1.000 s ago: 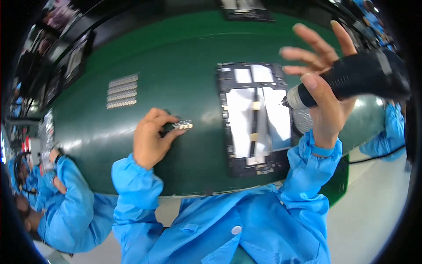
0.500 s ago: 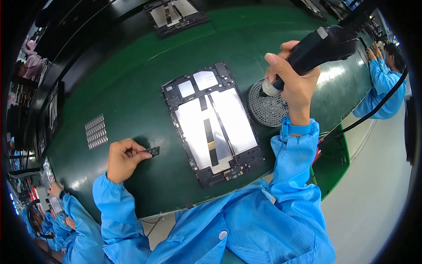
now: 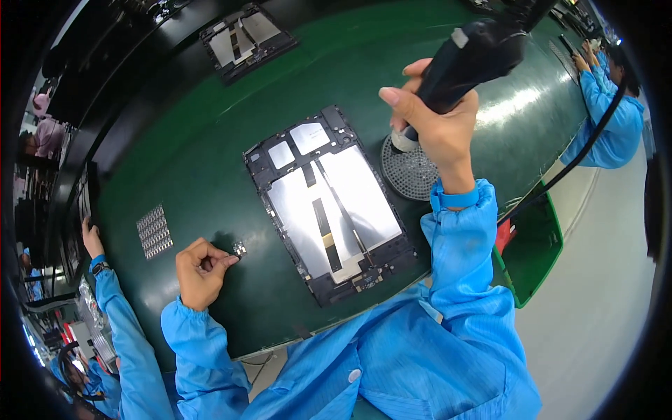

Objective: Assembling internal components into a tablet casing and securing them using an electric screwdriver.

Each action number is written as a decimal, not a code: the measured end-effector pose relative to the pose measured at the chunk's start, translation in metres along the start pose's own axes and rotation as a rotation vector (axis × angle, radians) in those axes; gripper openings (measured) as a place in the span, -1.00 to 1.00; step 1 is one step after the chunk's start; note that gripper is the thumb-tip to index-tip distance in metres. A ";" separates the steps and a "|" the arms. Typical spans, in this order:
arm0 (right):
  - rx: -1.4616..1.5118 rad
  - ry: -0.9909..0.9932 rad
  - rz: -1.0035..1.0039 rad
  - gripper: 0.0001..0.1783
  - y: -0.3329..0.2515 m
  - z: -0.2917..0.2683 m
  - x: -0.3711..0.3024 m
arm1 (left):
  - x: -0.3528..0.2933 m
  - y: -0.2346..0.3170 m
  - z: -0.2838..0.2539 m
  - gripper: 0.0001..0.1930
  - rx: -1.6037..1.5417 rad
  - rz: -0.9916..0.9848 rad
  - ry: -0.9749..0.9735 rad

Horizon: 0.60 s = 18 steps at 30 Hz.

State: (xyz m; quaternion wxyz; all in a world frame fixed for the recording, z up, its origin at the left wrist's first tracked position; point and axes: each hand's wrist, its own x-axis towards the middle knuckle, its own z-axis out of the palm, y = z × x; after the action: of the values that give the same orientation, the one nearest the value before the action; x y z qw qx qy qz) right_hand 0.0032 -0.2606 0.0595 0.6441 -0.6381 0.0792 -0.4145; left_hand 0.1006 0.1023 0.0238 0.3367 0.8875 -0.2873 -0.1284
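Observation:
My left hand [image 3: 201, 274] pinches a small circuit board [image 3: 240, 249] between thumb and fingers, low over the table left of an opened tablet [image 3: 329, 210]. Silvery contacts show on the board. The tablet lies with its inside up: large silver panels, a black frame and dark ribbon cables. My right hand [image 3: 448, 136] is wrapped round a black electric screwdriver [image 3: 462, 66] with a whitish collar. The screwdriver points down at a round grey tray of small holes [image 3: 413, 171], right of the tablet; its tip is too small to make out.
A sheet of small metallic parts [image 3: 155, 232] lies on the green table [image 3: 210, 168] at left. Another opened tablet [image 3: 248, 42] is at the back. A green bin [image 3: 535, 259] stands off the right edge. At left a co-worker's arm [image 3: 122, 301] reaches along the table; another person [image 3: 609, 112] sits far right.
The circuit board in my left hand has turned, now showing silvery contacts. The co-worker's arm at left has stretched forward. The view has shifted slightly; the screwdriver stays over the tray.

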 end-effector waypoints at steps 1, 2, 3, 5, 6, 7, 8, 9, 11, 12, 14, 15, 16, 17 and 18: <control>0.000 0.008 -0.006 -0.69 0.001 0.000 0.000 | -0.001 -0.004 0.001 -0.86 -0.056 -0.048 0.001; -0.003 -0.015 -0.010 -0.69 0.002 -0.001 0.000 | -0.002 -0.008 0.002 -0.86 -0.112 -0.097 0.002; -0.005 -0.037 -0.013 -0.68 0.003 -0.001 0.000 | -0.002 -0.011 0.002 -0.86 -0.108 -0.087 0.000; 0.001 -0.030 0.002 -0.68 0.002 -0.001 -0.001 | -0.003 -0.014 0.002 -0.86 -0.206 -0.151 -0.003; 0.008 -0.031 0.023 -0.67 0.002 -0.001 -0.001 | -0.003 -0.014 0.003 -0.86 -0.202 -0.143 -0.005; -0.003 -0.028 0.019 -0.67 0.002 -0.001 -0.001 | -0.003 -0.014 0.003 -0.87 -0.218 -0.138 0.006; -0.003 -0.022 0.015 -0.67 0.002 -0.001 -0.001 | -0.003 -0.014 0.003 -0.87 -0.235 -0.135 0.017; 0.002 -0.038 0.008 -0.67 0.003 -0.002 -0.001 | -0.002 -0.013 0.003 -0.87 -0.232 -0.129 0.014; 0.006 -0.050 -0.001 -0.67 0.005 -0.002 -0.001 | -0.001 -0.012 0.002 -0.87 -0.259 -0.124 0.017; 0.008 -0.046 0.003 -0.67 0.005 -0.002 -0.002 | 0.000 -0.012 0.003 -0.87 -0.259 -0.121 0.014; 0.010 -0.040 0.006 -0.67 0.005 -0.003 -0.002 | 0.001 -0.016 0.005 -0.87 -0.412 -0.209 0.023; 0.007 -0.039 0.008 -0.67 0.004 -0.002 -0.002 | 0.001 -0.020 0.004 -0.87 -0.412 -0.209 0.023; 0.005 -0.037 0.010 -0.66 0.004 -0.002 -0.001 | 0.002 -0.025 0.001 -0.87 -0.421 -0.222 0.014; 0.005 -0.036 0.010 -0.66 0.004 -0.002 -0.002 | 0.002 -0.028 0.000 -0.87 -0.430 -0.235 0.004; 0.005 -0.044 0.007 -0.66 0.005 -0.002 -0.001 | 0.002 -0.027 0.000 -0.87 -0.429 -0.235 0.002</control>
State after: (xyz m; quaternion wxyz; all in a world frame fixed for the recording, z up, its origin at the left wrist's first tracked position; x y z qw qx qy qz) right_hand 0.0030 -0.2622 0.0542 0.6485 -0.6451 0.0662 -0.3985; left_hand 0.1139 0.1174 0.0050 0.5005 0.8232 -0.1477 -0.2236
